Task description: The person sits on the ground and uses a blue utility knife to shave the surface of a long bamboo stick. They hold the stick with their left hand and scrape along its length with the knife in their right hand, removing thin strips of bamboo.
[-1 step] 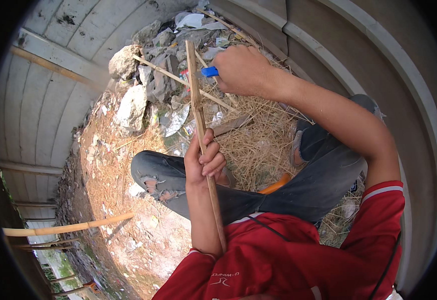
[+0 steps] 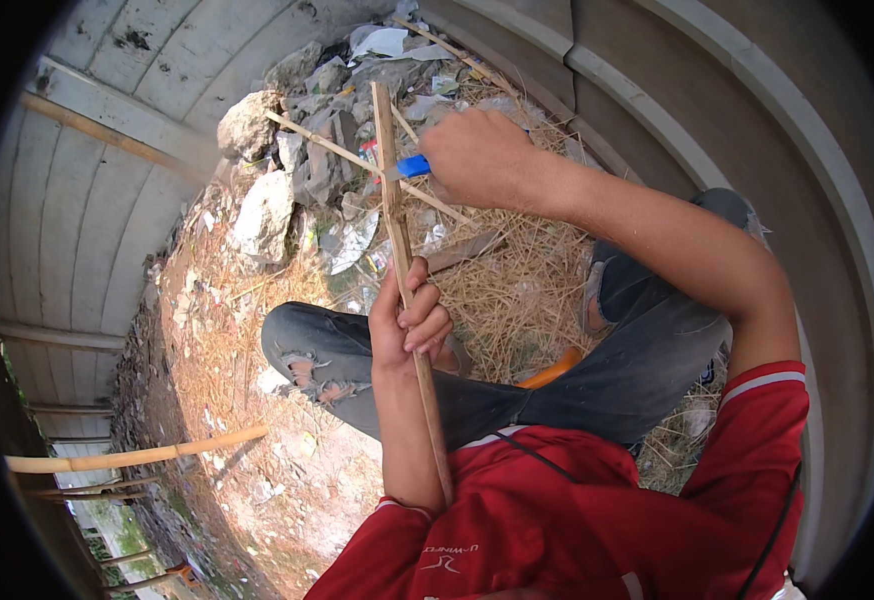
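Observation:
My left hand (image 2: pixel 412 320) is wrapped around a long split wooden stick (image 2: pixel 397 225). The stick's lower end rests against my red shirt, and its upper part points up and away from me. Closed in a fist, my right hand (image 2: pixel 482 160) grips a blue-handled knife (image 2: pixel 414 166) to the right of the stick. Most of the handle is hidden in the fist. A short grey blade lies at the stick's upper part, seemingly touching it.
Pale rocks (image 2: pixel 265 215) and litter lie beyond the stick, with a thin cane (image 2: pixel 327 145) across them. Dry straw (image 2: pixel 517 285) covers the ground between my bent legs. Beside my thigh is an orange curved object (image 2: pixel 552 368). Metal sheeting (image 2: pixel 697 110) rises close at right.
My right hand has moved a little down along the stick with the knife, whose blade now meets the stick. My left hand and the stick have stayed put.

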A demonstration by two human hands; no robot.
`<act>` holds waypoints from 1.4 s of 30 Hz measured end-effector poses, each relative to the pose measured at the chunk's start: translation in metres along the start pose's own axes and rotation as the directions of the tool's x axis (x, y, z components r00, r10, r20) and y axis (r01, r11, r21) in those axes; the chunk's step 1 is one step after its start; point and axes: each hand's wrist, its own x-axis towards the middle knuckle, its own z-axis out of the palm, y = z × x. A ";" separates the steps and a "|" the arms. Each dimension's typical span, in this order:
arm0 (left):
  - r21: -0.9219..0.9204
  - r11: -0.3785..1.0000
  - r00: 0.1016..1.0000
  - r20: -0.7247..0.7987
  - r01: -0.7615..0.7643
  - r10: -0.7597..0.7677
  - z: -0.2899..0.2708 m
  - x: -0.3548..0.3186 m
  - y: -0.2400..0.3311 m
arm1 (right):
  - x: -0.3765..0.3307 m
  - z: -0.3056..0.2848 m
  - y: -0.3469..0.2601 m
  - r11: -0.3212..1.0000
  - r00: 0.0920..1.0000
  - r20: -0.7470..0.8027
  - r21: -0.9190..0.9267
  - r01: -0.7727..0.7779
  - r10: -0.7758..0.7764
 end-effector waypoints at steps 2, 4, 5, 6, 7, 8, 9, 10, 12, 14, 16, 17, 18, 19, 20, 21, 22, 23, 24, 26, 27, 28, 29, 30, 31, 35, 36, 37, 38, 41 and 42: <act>0.043 0.999 1.000 -0.028 -0.004 0.005 0.002 0.001 -0.002 | -0.003 0.017 -0.009 0.999 0.998 0.045 -0.001 0.047 -0.047; 0.092 0.996 0.998 -0.062 0.011 -0.005 0.003 0.003 -0.006 | 0.008 0.023 0.006 0.999 0.997 -0.083 -0.039 -0.003 0.000; 0.120 0.993 0.996 -0.089 0.021 -0.010 0.003 0.002 -0.010 | 0.019 0.026 0.019 0.997 0.984 -0.174 -0.052 -0.057 0.047; 0.145 0.989 0.993 -0.113 0.033 -0.017 0.003 0.001 -0.015 | 0.031 0.012 0.036 0.985 0.978 -0.164 -0.088 -0.146 0.131; 0.173 0.981 0.985 -0.162 0.086 -0.058 0.010 -0.002 -0.025 | 0.040 -0.006 0.059 0.961 0.961 -0.163 -0.130 -0.245 0.223; 0.226 0.969 0.986 -0.155 0.098 -0.064 0.017 -0.004 -0.035 | 0.048 -0.012 0.088 0.943 0.940 -0.182 -0.117 -0.312 0.289; 0.278 0.955 0.987 -0.149 0.104 -0.064 0.022 -0.006 -0.043 | 0.052 -0.015 0.106 0.922 0.916 -0.200 -0.101 -0.373 0.348; 0.324 0.940 0.987 -0.144 0.109 -0.065 0.024 -0.006 -0.046 | 0.047 -0.018 0.109 0.914 0.909 -0.193 -0.101 -0.393 0.370; 0.466 0.885 0.971 -0.213 0.003 0.109 0.021 0.000 -0.036 | 0.040 -0.035 0.102 0.905 0.906 -0.168 -0.113 -0.410 0.389; 0.654 0.753 0.930 -0.235 -0.065 0.284 0.008 0.010 -0.019 | 0.033 -0.044 0.084 0.926 0.927 -0.145 -0.110 -0.362 0.345; 0.699 0.712 0.899 -0.265 -0.069 0.348 0.014 0.014 -0.007 | 0.020 -0.043 0.055 0.952 0.955 -0.104 -0.097 -0.289 0.279; 0.725 0.686 0.876 -0.288 -0.064 0.386 0.015 0.009 -0.002 | 0.014 -0.037 0.035 0.970 0.972 -0.075 -0.081 -0.227 0.222; 0.740 0.670 0.872 -0.293 -0.053 0.392 0.019 0.010 -0.001 | -0.001 -0.026 0.016 0.992 0.992 -0.062 -0.052 -0.113 0.110; 0.759 0.649 0.861 -0.296 -0.050 0.413 0.021 0.011 0.001 | -0.008 -0.008 0.003 1.000 0.998 -0.059 -0.016 0.016 -0.017; 0.772 0.634 0.853 -0.299 -0.048 0.428 0.022 0.012 0.000 | -0.009 0.006 -0.001 1.000 0.998 -0.062 -0.007 0.030 -0.031; 0.772 0.633 0.856 -0.291 -0.053 0.427 0.022 0.014 -0.002 | -0.011 0.018 -0.004 0.999 0.997 -0.065 0.002 0.039 -0.039; 0.763 0.644 0.860 -0.286 -0.063 0.423 0.019 0.016 -0.003 | -0.011 0.026 -0.004 0.999 0.997 -0.068 0.012 0.048 -0.047; 0.754 0.653 0.860 -0.285 -0.071 0.423 0.013 0.016 -0.003 | -0.004 0.029 0.000 0.999 0.997 -0.065 -0.017 0.050 -0.051; 0.748 0.658 0.862 -0.279 -0.081 0.422 0.010 0.017 -0.003 | 0.007 0.027 0.009 0.998 0.996 -0.069 -0.047 0.049 -0.052; 0.730 0.676 0.866 -0.270 -0.101 0.421 0.004 0.020 -0.004 | 0.020 0.028 0.016 0.995 0.998 -0.049 -0.095 0.038 -0.043; 0.719 0.686 0.867 -0.267 -0.111 0.421 0.002 0.021 -0.005 | 0.025 0.031 0.016 0.993 0.999 -0.026 -0.113 0.028 -0.032; 0.725 0.682 0.864 -0.281 -0.095 0.418 0.000 0.021 -0.004 | 0.030 0.032 0.018 0.991 1.000 -0.003 -0.131 0.020 -0.021; 0.727 0.682 0.859 -0.295 -0.082 0.418 -0.002 0.020 -0.005 | 0.037 0.034 0.026 0.990 0.997 -0.066 -0.138 -0.036 0.027; 0.731 0.680 0.861 -0.305 -0.063 0.407 -0.001 0.019 -0.006 | 0.046 0.031 0.042 0.984 0.987 -0.134 -0.143 -0.106 0.087; 0.717 0.696 0.884 -0.299 -0.039 0.358 0.004 0.017 -0.013 | 0.056 0.027 0.060 0.974 0.969 -0.202 -0.144 -0.175 0.145; 0.731 0.679 0.910 -0.325 0.068 0.257 0.029 0.003 -0.045 | 0.063 -0.019 0.134 0.908 0.885 -0.258 -0.061 -0.415 0.388; 0.742 0.665 0.900 -0.343 0.084 0.268 0.030 0.003 -0.048 | 0.062 -0.024 0.132 0.895 0.871 -0.263 -0.053 -0.443 0.416; 0.732 0.680 0.891 -0.337 0.044 0.305 0.018 0.007 -0.040 | 0.059 -0.028 0.128 0.881 0.855 -0.268 -0.045 -0.472 0.444; 0.749 0.663 0.887 -0.308 0.003 0.343 0.009 0.012 -0.033 | 0.055 -0.035 0.124 0.864 0.837 -0.277 -0.046 -0.502 0.472; 0.782 0.624 0.846 -0.329 -0.005 0.419 0.006 0.016 -0.014 | 0.034 -0.044 0.083 0.955 0.946 -0.220 -0.124 -0.268 0.237; 0.797 0.603 0.841 -0.313 -0.020 0.441 0.007 0.018 -0.011 | 0.030 -0.036 0.069 0.963 0.954 -0.199 -0.108 -0.248 0.224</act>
